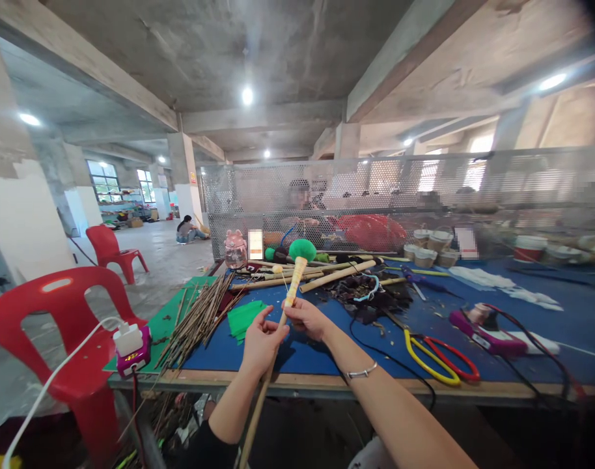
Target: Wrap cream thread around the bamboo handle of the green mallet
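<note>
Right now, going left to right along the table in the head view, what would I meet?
Left purple socket block, bundle of thin sticks, green sheet, right hand, tool with yellow and red handles, right purple socket block.

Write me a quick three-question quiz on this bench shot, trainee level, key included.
1. What color is the knob at the top of the held stick?
A. Red
B. Green
C. White

2. True or false: the two handles of the scissors differ in color.

3. Which hand is nearer the knob?

Key:
1. B.
2. True; one is yellow, the other red.
3. The right hand; it holds the stick just above the left hand.
</note>
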Tool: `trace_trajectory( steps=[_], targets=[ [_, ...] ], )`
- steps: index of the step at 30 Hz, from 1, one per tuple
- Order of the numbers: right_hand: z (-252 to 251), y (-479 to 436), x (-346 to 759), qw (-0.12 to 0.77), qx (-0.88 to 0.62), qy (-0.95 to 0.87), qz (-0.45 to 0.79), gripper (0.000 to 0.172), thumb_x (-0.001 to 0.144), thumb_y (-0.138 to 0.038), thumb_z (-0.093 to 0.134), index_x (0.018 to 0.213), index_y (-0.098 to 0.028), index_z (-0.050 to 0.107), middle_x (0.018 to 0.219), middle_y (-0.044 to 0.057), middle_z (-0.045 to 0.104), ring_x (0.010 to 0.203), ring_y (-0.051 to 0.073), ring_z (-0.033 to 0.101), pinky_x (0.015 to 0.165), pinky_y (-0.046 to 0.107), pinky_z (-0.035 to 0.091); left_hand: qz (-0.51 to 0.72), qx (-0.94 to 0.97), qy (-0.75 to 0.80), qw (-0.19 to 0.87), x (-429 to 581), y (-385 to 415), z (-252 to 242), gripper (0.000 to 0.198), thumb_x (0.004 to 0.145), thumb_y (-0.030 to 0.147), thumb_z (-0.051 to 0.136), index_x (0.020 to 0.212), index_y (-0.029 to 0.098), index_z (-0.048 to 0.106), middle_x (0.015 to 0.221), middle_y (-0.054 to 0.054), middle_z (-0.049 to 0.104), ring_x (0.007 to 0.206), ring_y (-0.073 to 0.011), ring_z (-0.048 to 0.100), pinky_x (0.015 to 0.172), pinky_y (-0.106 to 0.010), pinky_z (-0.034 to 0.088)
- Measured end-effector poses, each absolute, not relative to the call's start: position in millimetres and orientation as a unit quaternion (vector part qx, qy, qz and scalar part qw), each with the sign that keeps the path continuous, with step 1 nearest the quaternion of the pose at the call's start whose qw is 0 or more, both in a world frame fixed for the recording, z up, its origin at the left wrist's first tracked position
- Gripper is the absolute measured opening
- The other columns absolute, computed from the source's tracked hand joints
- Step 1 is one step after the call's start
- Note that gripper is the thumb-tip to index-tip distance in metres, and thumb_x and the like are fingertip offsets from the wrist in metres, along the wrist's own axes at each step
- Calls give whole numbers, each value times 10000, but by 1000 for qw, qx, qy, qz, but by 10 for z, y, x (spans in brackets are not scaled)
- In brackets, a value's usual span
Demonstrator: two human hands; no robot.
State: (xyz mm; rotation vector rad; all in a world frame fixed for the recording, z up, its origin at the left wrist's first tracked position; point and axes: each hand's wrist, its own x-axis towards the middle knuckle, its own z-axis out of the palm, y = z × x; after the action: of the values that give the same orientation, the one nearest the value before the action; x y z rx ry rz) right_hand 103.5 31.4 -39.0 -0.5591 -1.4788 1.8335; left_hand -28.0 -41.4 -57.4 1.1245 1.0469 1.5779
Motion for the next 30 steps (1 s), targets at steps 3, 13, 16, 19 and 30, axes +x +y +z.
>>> trace_trajectory(
  steps=[3, 13, 16, 19, 30],
  targets=[
    [-381, 304, 1033, 346, -199, -566, 721, 343, 642, -332, 693, 840, -169, 465, 452, -121, 256, 379, 23, 122, 352, 169, 60, 630, 435, 409, 496, -280, -456, -517, 825, 580, 389, 718, 1256, 85, 355, 545, 22, 583, 459, -99, 533, 475, -211, 410],
    [-442, 344, 1012, 376, -245, -584, 676, 338, 635, -343, 696, 734, -179, 417, 432, -122, 292, 346, 16, 140, 338, 179, 71, 573, 505, 496, 412, -241, -394, -551, 345, 529, 392, 728, 669, 125, 561, 513, 25, 530, 423, -60, 427, 399, -178, 337],
    [-431, 333, 1021, 370, -215, -570, 702, 335, 630, -326, 703, 787, -173, 449, 455, -116, 298, 364, 17, 144, 347, 175, 64, 569, 508, 490, 421, -251, -413, -557, 352, 599, 459, 659, 660, 126, 565, 502, 23, 521, 397, -59, 412, 390, -183, 320],
    [-404, 304, 1033, 343, -191, -564, 727, 339, 633, -321, 697, 837, -162, 478, 456, -114, 281, 374, 21, 147, 357, 172, 56, 560, 517, 469, 446, -267, -437, -560, 380, 644, 509, 596, 639, 131, 554, 484, 21, 508, 377, -62, 404, 376, -185, 280],
    [-389, 298, 1012, 376, -257, -578, 677, 365, 597, -353, 713, 730, -176, 423, 427, -121, 290, 343, 16, 159, 340, 181, 74, 626, 510, 468, 360, -226, -390, -612, 428, 569, 333, 725, 892, 151, 511, 569, 62, 489, 494, -67, 451, 505, -185, 371]
  ],
)
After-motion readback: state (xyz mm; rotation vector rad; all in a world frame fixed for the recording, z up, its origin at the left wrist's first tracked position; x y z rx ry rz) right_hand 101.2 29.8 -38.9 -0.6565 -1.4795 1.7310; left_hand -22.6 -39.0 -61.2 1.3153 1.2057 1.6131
